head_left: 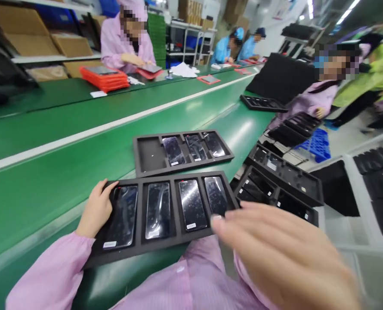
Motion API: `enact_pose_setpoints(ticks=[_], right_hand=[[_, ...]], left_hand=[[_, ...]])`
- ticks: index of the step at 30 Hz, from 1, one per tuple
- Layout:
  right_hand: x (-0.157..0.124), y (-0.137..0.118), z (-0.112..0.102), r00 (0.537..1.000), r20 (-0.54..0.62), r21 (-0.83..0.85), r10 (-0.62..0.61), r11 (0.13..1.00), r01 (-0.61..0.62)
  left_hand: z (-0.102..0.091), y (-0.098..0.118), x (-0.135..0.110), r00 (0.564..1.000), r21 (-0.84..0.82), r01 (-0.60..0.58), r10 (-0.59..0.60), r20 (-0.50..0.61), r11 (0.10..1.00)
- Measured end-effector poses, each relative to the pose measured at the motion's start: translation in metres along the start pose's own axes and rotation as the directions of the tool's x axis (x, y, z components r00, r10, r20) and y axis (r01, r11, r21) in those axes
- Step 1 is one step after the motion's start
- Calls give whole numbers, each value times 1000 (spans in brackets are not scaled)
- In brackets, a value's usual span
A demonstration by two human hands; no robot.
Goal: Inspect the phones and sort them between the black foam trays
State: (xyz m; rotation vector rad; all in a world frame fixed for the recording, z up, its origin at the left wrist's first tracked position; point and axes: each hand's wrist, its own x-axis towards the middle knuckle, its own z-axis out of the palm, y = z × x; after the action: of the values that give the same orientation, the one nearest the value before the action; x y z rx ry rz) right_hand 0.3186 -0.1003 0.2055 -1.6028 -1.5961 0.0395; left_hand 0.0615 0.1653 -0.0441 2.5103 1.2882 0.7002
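A black foam tray [165, 246] lies in front of me, its compartments holding several dark phone-sized glass panels with small white labels, such as this panel [158, 209]. My left hand [96, 209] grips the tray's left edge, fingers curled over the rim. My right hand [282, 245], smeared by motion, is close to the camera beyond the tray's right end. Its fingers are stretched out and nothing shows in it; whether it touches the tray I cannot tell. Just behind lies a second foam tray [151, 156] with 3 panels and a bare leftmost compartment.
Both trays rest on a green conveyor belt [65, 172]. More trays with panels [288, 181] stand at the right, by a white rack [353, 172]. Co-workers sit across the belt and farther right. Red folders [104, 79] are stacked opposite; a blue pallet [317, 144] lies on the floor.
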Motion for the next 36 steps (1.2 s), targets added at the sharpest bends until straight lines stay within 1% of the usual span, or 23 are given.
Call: enact_pose_setpoints(ticks=[2,3,4,6,7,8,9,12,14,16,18,19,21,23,25,27,29,30,31,32,34,35,36], right_hand=[[13,33,22,996,85,-250,-3,968,25],[15,49,40,988,146,-334,59,942,-7],[16,62,62,961,232,-402,148,914,-44],[11,79,107,841,401,-548,363,831,-97],[7,81,128,787,449,-592,422,801,-92],[3,80,146,755,472,-625,456,777,-79],[0,77,161,748,472,-646,466,761,-65],[-5,64,189,789,423,-689,445,723,-38],[-4,62,199,803,403,-700,439,713,-38],[-1,67,204,813,399,-675,424,736,-52],[1,77,205,824,403,-627,398,776,-68],[1,82,204,829,406,-601,385,796,-75],[2,89,202,842,408,-547,353,833,-83],[2,90,198,874,402,-463,272,884,-61],[4,87,195,903,418,-298,100,954,32],[9,81,194,898,423,-75,-121,983,168],[16,74,196,873,359,113,-331,944,311],[20,70,198,857,294,186,-423,905,383],[24,68,199,842,217,250,-494,862,442],[27,65,200,835,146,310,-531,826,471],[32,61,201,869,66,422,-490,803,420],[34,59,200,901,65,467,-430,811,353],[35,58,199,928,80,501,-365,819,279]], left_hand=[[-7,7,2,998,40,19,-16,-55,999],[-11,12,1,998,71,12,-7,-69,997],[-17,18,-2,998,109,-1,8,-66,994],[-27,36,-12,999,196,-45,39,33,979],[-31,46,-19,995,253,-47,24,93,966],[-34,58,-27,991,310,-34,-9,136,950],[-36,70,-34,985,358,-22,-40,165,934],[-38,96,-47,967,460,20,-134,217,888],[-42,101,-44,949,436,60,-186,253,898],[-49,96,-34,921,344,128,-240,305,930],[-58,86,-25,882,204,261,-319,347,943],[-62,81,-21,854,100,325,-337,397,941],[-71,73,-17,799,-130,409,-285,530,903],[-79,70,-15,768,-257,453,-228,598,854],[-88,70,-11,762,-304,519,-272,587,799],[-97,75,-5,753,-425,606,-314,578,672],[-105,82,2,782,-607,609,-260,566,510],[-110,86,4,808,-678,580,-214,548,452],[-115,90,6,828,-718,550,-162,537,427],[-120,92,7,831,-730,533,-104,546,428],[-132,94,4,810,-699,516,-15,587,496],[-139,94,1,823,-674,475,-14,568,566],[-145,93,-2,862,-645,400,-29,505,651]])
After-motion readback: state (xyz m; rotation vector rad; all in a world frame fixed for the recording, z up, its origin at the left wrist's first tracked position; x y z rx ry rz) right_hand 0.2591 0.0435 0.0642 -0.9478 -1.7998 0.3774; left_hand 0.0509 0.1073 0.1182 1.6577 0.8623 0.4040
